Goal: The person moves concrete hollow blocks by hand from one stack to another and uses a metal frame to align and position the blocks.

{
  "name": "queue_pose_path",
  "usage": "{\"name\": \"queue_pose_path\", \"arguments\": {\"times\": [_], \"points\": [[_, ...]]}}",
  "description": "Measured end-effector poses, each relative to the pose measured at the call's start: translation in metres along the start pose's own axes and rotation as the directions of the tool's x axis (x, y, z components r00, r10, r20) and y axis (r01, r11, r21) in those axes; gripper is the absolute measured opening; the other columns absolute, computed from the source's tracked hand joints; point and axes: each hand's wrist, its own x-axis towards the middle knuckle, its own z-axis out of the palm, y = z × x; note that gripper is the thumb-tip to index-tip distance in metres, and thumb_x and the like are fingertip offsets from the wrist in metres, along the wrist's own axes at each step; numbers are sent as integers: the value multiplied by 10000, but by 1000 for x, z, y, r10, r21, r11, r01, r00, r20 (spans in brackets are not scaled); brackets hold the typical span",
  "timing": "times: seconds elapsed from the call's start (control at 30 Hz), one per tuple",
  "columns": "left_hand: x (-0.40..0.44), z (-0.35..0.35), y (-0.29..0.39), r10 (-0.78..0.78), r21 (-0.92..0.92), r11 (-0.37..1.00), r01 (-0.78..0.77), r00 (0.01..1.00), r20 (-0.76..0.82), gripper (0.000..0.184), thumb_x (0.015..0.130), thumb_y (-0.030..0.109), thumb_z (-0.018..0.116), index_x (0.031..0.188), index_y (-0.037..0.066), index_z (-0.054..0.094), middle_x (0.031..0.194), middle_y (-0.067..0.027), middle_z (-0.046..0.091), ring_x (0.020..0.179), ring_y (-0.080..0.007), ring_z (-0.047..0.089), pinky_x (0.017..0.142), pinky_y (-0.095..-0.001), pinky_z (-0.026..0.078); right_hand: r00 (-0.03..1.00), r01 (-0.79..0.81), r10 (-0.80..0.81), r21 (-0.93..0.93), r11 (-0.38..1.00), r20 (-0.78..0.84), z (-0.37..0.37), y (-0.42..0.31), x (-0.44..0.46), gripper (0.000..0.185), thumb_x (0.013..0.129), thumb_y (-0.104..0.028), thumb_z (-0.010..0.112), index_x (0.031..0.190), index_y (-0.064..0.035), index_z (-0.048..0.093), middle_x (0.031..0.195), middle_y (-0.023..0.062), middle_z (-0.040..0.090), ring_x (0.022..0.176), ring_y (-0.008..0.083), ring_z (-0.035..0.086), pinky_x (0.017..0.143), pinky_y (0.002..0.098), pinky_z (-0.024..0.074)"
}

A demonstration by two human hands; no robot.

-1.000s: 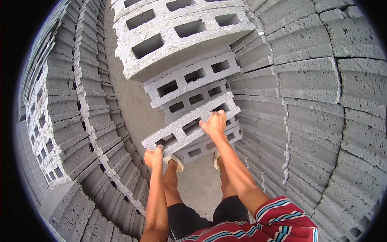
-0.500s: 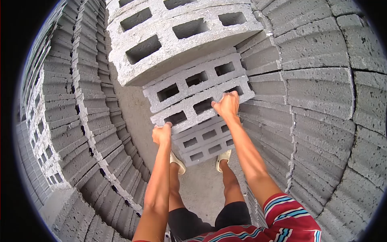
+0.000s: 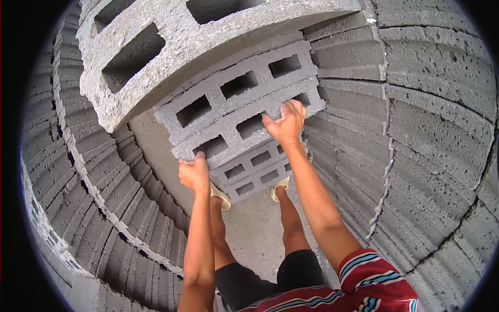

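A grey hollow concrete block [image 3: 232, 138] with three rectangular openings lies between my two hands, tilted in the view. My left hand [image 3: 194, 172] grips its near left corner, the thumb at the edge of the left opening. On the right part of the same block, my right hand [image 3: 287, 124] is closed over the wall between the middle and right openings, fingertips inside the holes. Another hollow block [image 3: 217, 99] sits directly behind, against the held one. Below them, a lower stack of blocks [image 3: 252, 169] stands on the ground between my feet.
Larger-looking pale blocks [image 3: 176, 39] rise high at the upper left, overhanging the ones behind my hands. A tall wall of stacked blocks [image 3: 348, 156] runs close along the right. Curving rows of blocks [image 3: 93, 171] line the left. Concrete ground [image 3: 249, 239] lies under my shoes.
Both hands and the gripped block have shifted slightly left and up in the view. The pale upper blocks appear larger and nearer as the camera has moved. The grip looks the same.
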Motion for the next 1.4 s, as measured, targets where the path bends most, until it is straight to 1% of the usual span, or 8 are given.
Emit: {"name": "queue_pose_path", "arguments": {"times": [0.4, 0.57, 0.67, 0.8, 0.9, 1.03, 1.23, 1.4], "points": [[38, 31, -38, 236, 85, 969, -233, 971, -31, 679, 708, 458, 654, 1114, -66, 504, 1026, -260, 594, 1103, -365, 503, 940, -440, 363, 891, -160, 211, -158, 974, 401, -19, -11, 14, 455, 590, -363, 731, 807, 19, 614, 942, 133, 599, 1046, 288, 455, 965, 393, 301], [-3, -70, -60, 122, -307, 952, -10, 930, 348, 670, 805, 506, 516, 1211, -25, 474, 1235, -180, 505, 1163, -326, 445, 985, -388, 316, 907, -318, 324, -68, 946, 268, -84, -46, 4, 453, 725, -366, 653, 995, -3, 612, 1075, 139, 584, 1104, 320, 441, 942, 438, 324], [-53, -70, -115, 47, -537, 711, 454, 732, 680, 528, 881, 444, 409, 1223, 48, 479, 1183, -106, 540, 1040, -276, 504, 942, -427, 316, 823, -526, 281, 474, 706, 494, -126, -84, -35, 326, 811, -305, 577, 986, -34, 620, 1044, 149, 598, 1016, 320, 510, 900, 397, 378], [-167, -75, -121, 165, -639, 235, 732, 618, 769, 576, 885, 547, 350, 1253, 115, 446, 1249, -125, 491, 1147, -326, 448, 1008, -510, 256, 885, -296, -144, 774, 559, 442, -184, -176, -121, 369, 879, -321, 486, 1126, -64, 581, 1136, 185, 564, 1095, 333, 489, 947, 372, 353], [-236, -105, -89, 359, -886, -226, 405, 880, 311, 740, 845, 619, 386, 1373, 106, 303, 1341, -164, 390, 1274, -324, 313, 1040, -473, 225, 755, -68, -479, 779, 623, 449, -185, -183, -169, 501, 924, -440, 299, 1296, -143, 455, 1308, 108, 461, 1262, 301, 343, 1051, 434, 187], [-318, -229, -84, 414, -941, 332, 66, 886, 208, 686, 853, 536, 455, 1329, 50, 365, 1357, -137, 368, 1234, -277, 368, 1000, -415, 299, 604, -120, -240, 384, 915, 760, -209, -177, -135, 511, 912, -470, 276, 1262, -157, 478, 1298, 103, 463, 1233, 313, 367, 986, 485, 277], [-406, -413, -51, 726, -142, 688, -712, 679, 114, 589, 801, 435, 555, 1171, -22, 525, 1135, -200, 568, 1079, -307, 529, 919, -362, 403, 574, -460, -446, 721, 518, 686, -276, -280, -132, 486, 894, -424, 450, 1010, 18, 615, 965, 117, 632, 954, 203, 554, 849, 311, 401], [-458, -581, -67, 712, 665, 571, -481, 694, -110, 502, 792, 443, 525, 1000, -2, 632, 979, -197, 629, 954, -322, 588, 838, -395, 447, 587, -369, -686, 896, 246, 430, -395, -395, -150, 384, 882, -363, 508, 952, -4, 624, 876, 34, 619, 834, 93, 514, 760, 230, 381]]}}
